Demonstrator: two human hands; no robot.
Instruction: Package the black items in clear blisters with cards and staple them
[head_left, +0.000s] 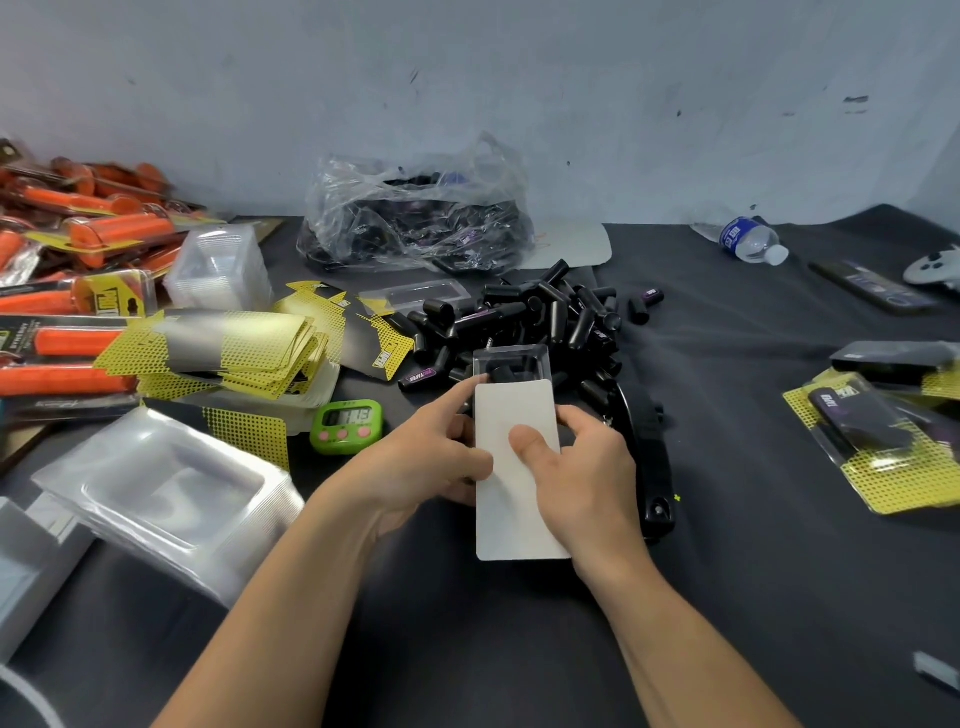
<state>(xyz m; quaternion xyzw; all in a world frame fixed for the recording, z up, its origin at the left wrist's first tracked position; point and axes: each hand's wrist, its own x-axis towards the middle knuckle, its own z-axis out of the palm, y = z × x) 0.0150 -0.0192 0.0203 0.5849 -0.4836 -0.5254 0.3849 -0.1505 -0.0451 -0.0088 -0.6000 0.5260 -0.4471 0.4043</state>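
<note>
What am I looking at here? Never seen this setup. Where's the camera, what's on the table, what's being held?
No machine: a person works bare-handed, filmed by one wide-angle camera on their head, looking down. The left hand and right hand hold a clear blister with black items inside, with a white card laid over it. On the dark table lie a pile of black items, yellow-black cards, empty blisters, a green timer, a black stapler and finished packs at the right.

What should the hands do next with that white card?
Probably slide the white card further up over the clear blister. Both hands grip it, yet the blister's far end, with a black item inside, remains uncovered, so stapling looks premature.
</note>
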